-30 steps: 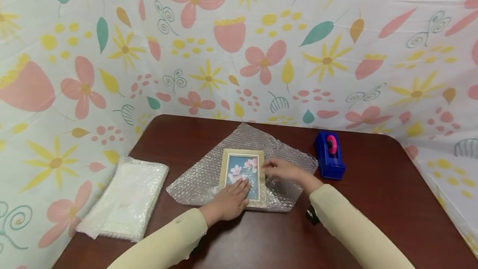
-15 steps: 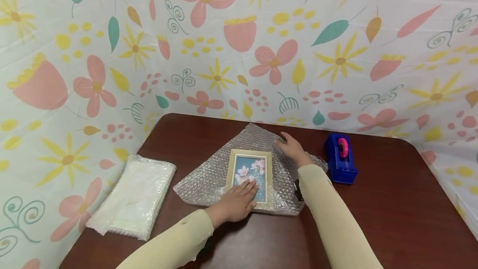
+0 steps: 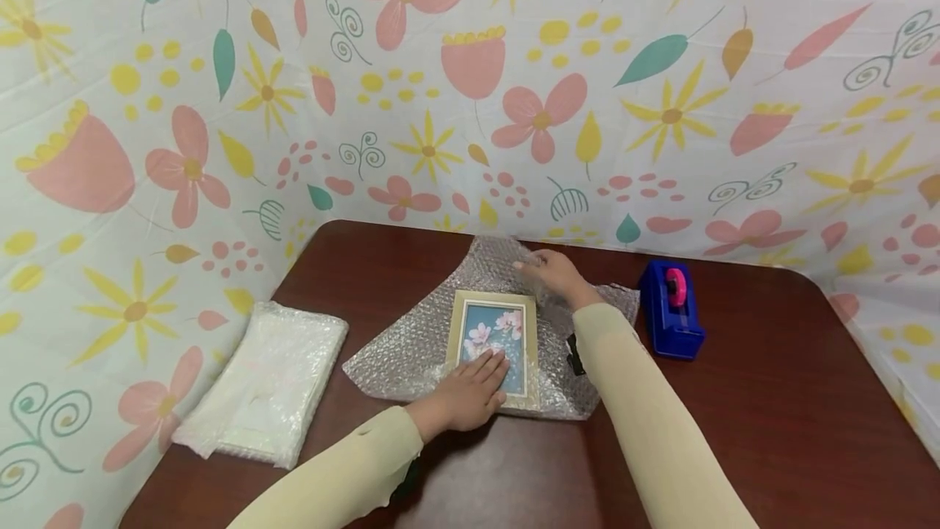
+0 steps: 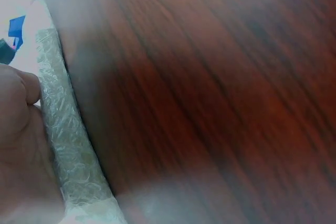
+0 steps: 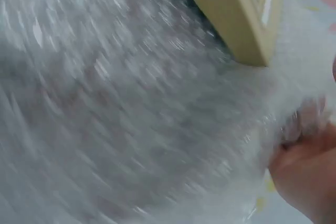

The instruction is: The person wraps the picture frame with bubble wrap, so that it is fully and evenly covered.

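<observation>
A picture frame (image 3: 460,318) with a pale gold border and pink blossoms on blue lies on a sheet of bubble wrap (image 3: 411,349). My left hand (image 3: 470,394) rests on the frame's lower part with its fingers straight. In the left wrist view, bubble wrap (image 4: 71,140) covers the frame's near side, beside the palm. Beyond the frame's upper right corner, my right hand (image 3: 554,274) pinches the sheet's far edge, which lifts off the table. The right wrist view shows the right hand (image 5: 310,166) at the wrap's edge, partly cut off and blurred.
A flat bubble-wrapped package (image 3: 272,382) lies at the table's left edge. To the right stands a blue tape dispenser (image 3: 670,313) with a pink core. A floral cloth (image 3: 470,104) hangs behind the dark wooden table (image 3: 771,398).
My right hand has gone from the frame's right side to the wrap's far edge, then left, raising and bending it. The left hand stays on the frame. The head view has shifted slightly.
</observation>
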Demonstrator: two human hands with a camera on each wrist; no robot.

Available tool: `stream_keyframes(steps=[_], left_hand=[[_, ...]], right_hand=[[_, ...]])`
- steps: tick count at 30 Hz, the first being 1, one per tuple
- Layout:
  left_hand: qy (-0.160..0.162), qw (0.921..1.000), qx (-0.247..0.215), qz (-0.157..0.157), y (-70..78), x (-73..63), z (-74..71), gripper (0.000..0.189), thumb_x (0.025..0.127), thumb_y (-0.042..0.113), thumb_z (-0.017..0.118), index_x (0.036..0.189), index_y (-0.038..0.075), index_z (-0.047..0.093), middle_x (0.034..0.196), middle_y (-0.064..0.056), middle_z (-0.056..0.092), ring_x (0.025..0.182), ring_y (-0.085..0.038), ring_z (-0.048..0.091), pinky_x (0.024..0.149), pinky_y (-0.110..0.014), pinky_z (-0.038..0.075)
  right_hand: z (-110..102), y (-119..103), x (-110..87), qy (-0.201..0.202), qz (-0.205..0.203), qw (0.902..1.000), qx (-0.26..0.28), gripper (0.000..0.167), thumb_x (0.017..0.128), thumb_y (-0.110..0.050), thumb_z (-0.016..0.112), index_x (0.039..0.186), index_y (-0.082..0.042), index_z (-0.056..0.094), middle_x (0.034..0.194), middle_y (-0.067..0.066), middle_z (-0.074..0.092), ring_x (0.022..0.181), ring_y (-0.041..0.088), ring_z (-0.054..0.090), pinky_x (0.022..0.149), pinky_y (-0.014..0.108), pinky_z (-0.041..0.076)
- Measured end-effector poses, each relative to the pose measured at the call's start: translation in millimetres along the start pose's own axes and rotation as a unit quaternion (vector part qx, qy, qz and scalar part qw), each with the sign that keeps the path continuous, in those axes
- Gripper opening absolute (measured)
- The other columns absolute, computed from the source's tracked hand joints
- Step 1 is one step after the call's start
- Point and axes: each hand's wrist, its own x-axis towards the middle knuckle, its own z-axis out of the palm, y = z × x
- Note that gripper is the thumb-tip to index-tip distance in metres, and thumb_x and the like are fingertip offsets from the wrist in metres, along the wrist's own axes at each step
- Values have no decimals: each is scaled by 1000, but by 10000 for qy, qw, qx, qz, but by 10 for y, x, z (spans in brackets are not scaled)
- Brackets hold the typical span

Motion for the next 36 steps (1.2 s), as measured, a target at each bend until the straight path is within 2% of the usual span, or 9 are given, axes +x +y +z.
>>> stream_keyframes(steps=[5, 10, 13, 17, 20, 24, 29, 33, 36], left_hand=[[-22, 9999, -90, -45, -31, 42, 51, 57, 113, 36, 30, 165, 15, 21, 175, -1, 14, 163, -19, 12, 132, -42, 20], [19, 10000, -66, -66, -60, 82, 88, 58, 113, 37, 30, 165, 16, 21, 175, 0, 13, 163, -19, 11, 132, -41, 19], [46, 9999, -70, -89, -60, 80, 95, 58, 112, 37, 31, 165, 15, 21, 175, 0, 15, 163, -19, 12, 132, -42, 20], [80, 9999, -97, -107, -63, 78, 104, 58, 112, 36, 31, 165, 15, 22, 174, -1, 17, 163, -20, 13, 132, -43, 22], [88, 9998, -148, -81, -59, 88, 117, 58, 112, 36, 32, 165, 15, 22, 174, -1, 16, 163, -20, 13, 132, -44, 21], [149, 9998, -142, -40, -45, 82, 124, 57, 112, 35, 32, 165, 14, 23, 174, -2, 17, 163, -21, 13, 132, -45, 21], [122, 9998, -185, 13, -12, 52, 80, 57, 112, 34, 31, 164, 12, 23, 174, -3, 17, 163, -23, 14, 132, -45, 21], [70, 9995, -296, -40, 19, 24, 18, 58, 112, 37, 34, 164, 12, 24, 174, -3, 19, 163, -24, 15, 131, -46, 22], [-15, 9991, -405, -149, 39, 8, -5, 63, 111, 43, 35, 165, 13, 21, 174, -2, 16, 163, -23, 13, 132, -46, 20]], right_hand=[[-31, -270, -16, -541, -807, 9836, -1519, 50, 108, -30, 49, 148, 0, 51, 152, 23, 54, 137, 42, 54, 113, 56, 47], [-19, -441, -4, -505, -1108, 9735, -1935, 30, 106, -8, 51, 131, -2, 65, 137, 20, 65, 128, 37, 61, 109, 51, 51], [33, -500, -3, -765, -904, 9668, -2264, 36, 105, -24, 58, 134, -2, 60, 137, 20, 64, 127, 36, 61, 107, 51, 51], [134, -565, -34, -1006, -625, 9537, -2764, 57, 109, -42, 45, 155, -8, 44, 156, 18, 51, 143, 37, 50, 119, 54, 41], [128, -548, -66, -1062, -748, 9654, -2262, 56, 113, -38, 33, 159, -6, 37, 163, 19, 41, 151, 40, 38, 125, 55, 32], [10, -407, -92, -1322, -958, 9861, -324, 56, 114, -36, 28, 159, -3, 34, 168, 21, 30, 156, 41, 28, 128, 56, 26], [-84, -169, -154, -1690, -848, 9756, 1115, 60, 113, -43, 21, 162, -10, 30, 173, 16, 16, 161, 39, 10, 130, 61, 12], [-58, -58, -201, -2016, -897, 9650, 1421, 59, 113, -44, 20, 161, -11, 33, 174, 13, 13, 162, 37, 1, 130, 63, 3], [-36, -20, -253, -2085, -683, 9662, 1356, 59, 113, -43, 24, 160, -8, 33, 173, 17, 12, 162, 40, 1, 130, 64, 3]])
